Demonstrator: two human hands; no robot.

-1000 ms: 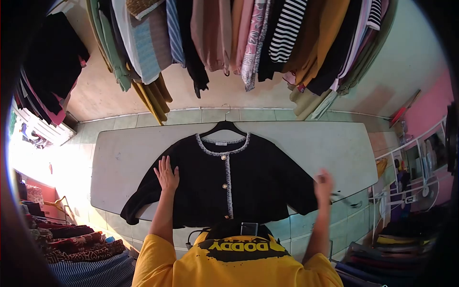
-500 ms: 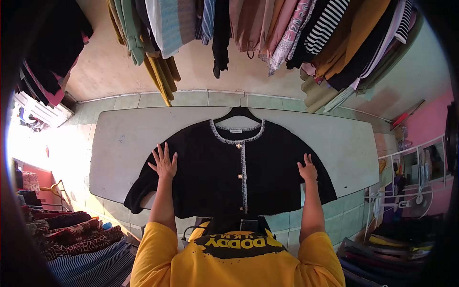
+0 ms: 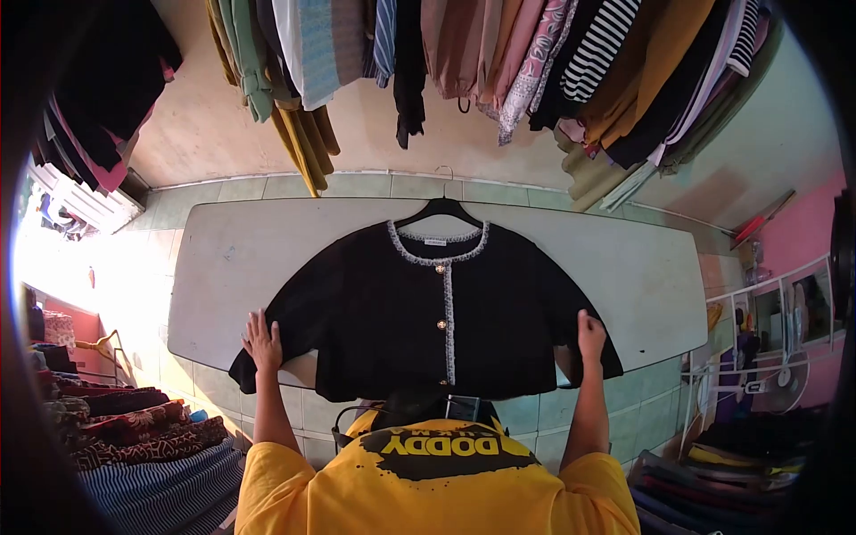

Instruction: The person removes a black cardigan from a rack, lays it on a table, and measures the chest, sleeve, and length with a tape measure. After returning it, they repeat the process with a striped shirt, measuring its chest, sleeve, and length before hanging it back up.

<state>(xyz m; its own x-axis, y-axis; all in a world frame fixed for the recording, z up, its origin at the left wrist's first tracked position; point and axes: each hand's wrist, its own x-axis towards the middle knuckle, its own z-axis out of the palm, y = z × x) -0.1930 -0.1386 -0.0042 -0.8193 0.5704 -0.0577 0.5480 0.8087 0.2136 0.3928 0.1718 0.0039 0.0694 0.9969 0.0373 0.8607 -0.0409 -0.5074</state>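
A black cardigan [image 3: 383,312] with white-trimmed neckline and front edge and gold-coloured buttons lies spread on a pale board-like table [image 3: 223,241]. A black hanger [image 3: 441,208] sits inside its neck, hook pointing away from me. My left hand [image 3: 261,341] rests open with fingers stretched on the left sleeve, close to its cuff. On the opposite sleeve, my right hand [image 3: 590,336] has its fingers curled in against the fabric near the outer edge.
Clothes [image 3: 455,53] hang in a row beyond the table. Folded patterned fabrics [image 3: 152,437] lie at lower left, and stacked garments [image 3: 731,473] at lower right. A fan [image 3: 785,373] and a white rack [image 3: 713,366] stand on the right.
My left hand has slid down and outward along the sleeve. My right hand has moved lower and slightly outward, its fingers now curled. The sleeves lie somewhat differently.
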